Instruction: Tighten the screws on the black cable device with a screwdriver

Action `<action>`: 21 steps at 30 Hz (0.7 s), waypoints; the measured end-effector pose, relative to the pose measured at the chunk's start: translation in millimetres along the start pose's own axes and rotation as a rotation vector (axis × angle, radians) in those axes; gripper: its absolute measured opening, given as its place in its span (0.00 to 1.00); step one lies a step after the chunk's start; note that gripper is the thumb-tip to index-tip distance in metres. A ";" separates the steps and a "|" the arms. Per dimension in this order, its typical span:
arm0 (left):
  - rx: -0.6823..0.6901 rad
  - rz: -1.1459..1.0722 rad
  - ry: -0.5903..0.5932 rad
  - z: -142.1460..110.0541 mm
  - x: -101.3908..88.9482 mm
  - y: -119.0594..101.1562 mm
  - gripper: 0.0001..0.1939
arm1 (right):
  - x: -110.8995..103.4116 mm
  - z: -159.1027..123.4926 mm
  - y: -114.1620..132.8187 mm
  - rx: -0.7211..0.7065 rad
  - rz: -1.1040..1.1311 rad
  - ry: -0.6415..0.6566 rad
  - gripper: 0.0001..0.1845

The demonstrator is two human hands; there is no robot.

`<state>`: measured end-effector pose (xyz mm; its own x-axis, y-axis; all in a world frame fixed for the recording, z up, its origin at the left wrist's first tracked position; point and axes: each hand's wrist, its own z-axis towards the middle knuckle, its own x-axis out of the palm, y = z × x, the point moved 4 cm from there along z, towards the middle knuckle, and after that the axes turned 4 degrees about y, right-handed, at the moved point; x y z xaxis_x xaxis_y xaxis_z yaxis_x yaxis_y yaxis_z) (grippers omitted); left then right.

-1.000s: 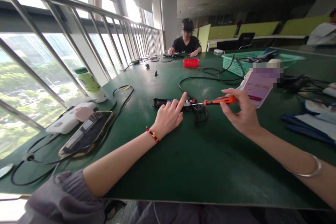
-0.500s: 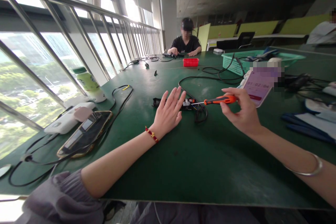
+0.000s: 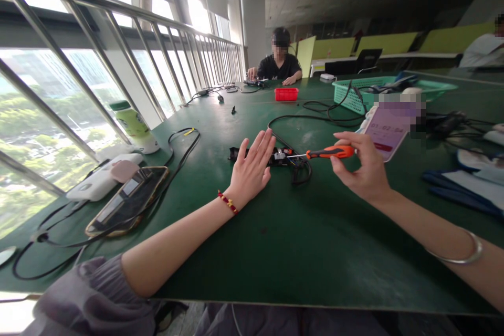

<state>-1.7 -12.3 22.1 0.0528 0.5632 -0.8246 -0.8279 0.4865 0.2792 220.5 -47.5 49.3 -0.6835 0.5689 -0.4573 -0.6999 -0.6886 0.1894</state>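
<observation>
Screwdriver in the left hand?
No, the right hand holds the screwdriver, while the left hand is stretched out flat, partly hiding the black device.

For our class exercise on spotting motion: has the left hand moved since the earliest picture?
Yes. The left hand has straightened its fingers forward; most of their tips are now nearer the red basket.

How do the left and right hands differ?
The left hand is outstretched, partly hiding the black device; the right hand is curled, gripping the orange screwdriver. The left hand has a red bracelet at its wrist; the right hand, a silver bangle up its arm. Both are ungloved.
</observation>
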 end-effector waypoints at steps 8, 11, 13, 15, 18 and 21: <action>0.003 0.022 -0.003 -0.4 1.1 0.4 0.41 | 1.4 0.4 0.9 0.022 -0.019 0.031 0.12; 0.004 0.023 0.001 -0.4 1.4 0.4 0.41 | 0.8 -0.2 1.9 -0.020 -0.003 -0.007 0.21; 0.002 0.023 0.006 -0.2 1.5 0.3 0.42 | 1.1 -0.4 2.2 -0.029 0.000 0.001 0.20; 0.001 0.021 0.014 -0.1 1.7 0.3 0.42 | 2.3 -0.3 2.1 -0.016 -0.008 0.044 0.15; 0.003 0.012 0.017 -0.1 1.4 0.1 0.42 | 3.3 -0.1 1.5 0.009 -0.016 0.090 0.08; 0.005 0.000 0.013 -0.2 -0.7 -0.1 0.41 | 2.3 -0.2 1.2 0.010 -0.012 0.051 0.13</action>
<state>-1.7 -12.9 22.6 0.0451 0.5546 -0.8309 -0.8253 0.4894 0.2818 218.2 -47.1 48.4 -0.6638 0.5532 -0.5033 -0.7103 -0.6771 0.1926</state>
